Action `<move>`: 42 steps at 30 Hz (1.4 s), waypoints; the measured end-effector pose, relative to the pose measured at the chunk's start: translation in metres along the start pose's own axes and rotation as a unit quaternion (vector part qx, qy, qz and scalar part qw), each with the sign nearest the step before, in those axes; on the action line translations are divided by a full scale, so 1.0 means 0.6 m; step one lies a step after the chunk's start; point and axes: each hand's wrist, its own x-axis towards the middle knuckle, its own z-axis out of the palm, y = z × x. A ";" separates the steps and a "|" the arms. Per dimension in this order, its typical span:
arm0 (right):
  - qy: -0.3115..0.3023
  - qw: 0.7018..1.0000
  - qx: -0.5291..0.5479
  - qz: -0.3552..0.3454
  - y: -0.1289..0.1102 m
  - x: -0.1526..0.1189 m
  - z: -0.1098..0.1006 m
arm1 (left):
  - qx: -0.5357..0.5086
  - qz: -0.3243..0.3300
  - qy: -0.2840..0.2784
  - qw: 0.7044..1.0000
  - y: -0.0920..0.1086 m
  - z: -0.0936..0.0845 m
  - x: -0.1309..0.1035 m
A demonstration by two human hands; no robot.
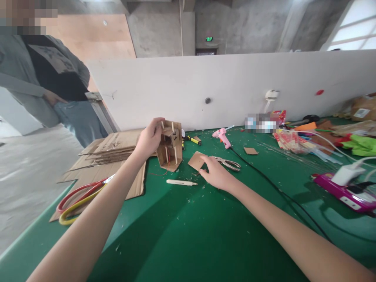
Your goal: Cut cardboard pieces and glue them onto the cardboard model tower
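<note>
A pink glue gun is laid on the green table, with a black cable trailed from it. A white pen is seen near the table's middle. Flat cardboard sheets are stacked at the left edge, with red and yellow scissors resting on them. A magenta power strip is placed at the right. A person in a grey jacket is seen standing beyond the table.
</note>
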 end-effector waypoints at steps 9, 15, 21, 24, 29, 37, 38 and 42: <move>0.002 0.974 -0.221 0.043 -0.030 -0.010 -0.020 | 0.031 0.000 0.019 0.999 0.015 0.002 -0.008; 0.027 0.958 -0.283 0.028 -0.052 -0.017 -0.037 | 0.041 0.002 0.024 0.999 0.034 0.010 -0.009; 0.032 0.940 -0.341 0.014 -0.030 -0.012 -0.042 | 0.047 0.003 0.010 0.999 0.049 0.017 -0.007; 0.021 0.919 -0.386 0.075 -0.006 -0.008 -0.056 | 0.049 0.005 0.012 0.999 0.045 0.015 -0.004; -0.058 0.922 -0.358 0.135 0.017 -0.003 -0.075 | 0.038 0.004 0.006 0.999 0.036 0.011 0.000; -0.074 0.921 -0.349 0.157 0.048 0.011 -0.068 | 0.073 -0.032 -0.057 0.995 0.053 -0.003 -0.002; -0.083 0.921 -0.346 0.161 0.055 0.013 -0.067 | 0.076 -0.043 -0.075 0.993 0.059 -0.008 -0.002; -0.084 0.922 -0.344 0.155 0.073 0.020 -0.064 | 0.069 -0.077 -0.145 0.984 0.078 -0.028 -0.004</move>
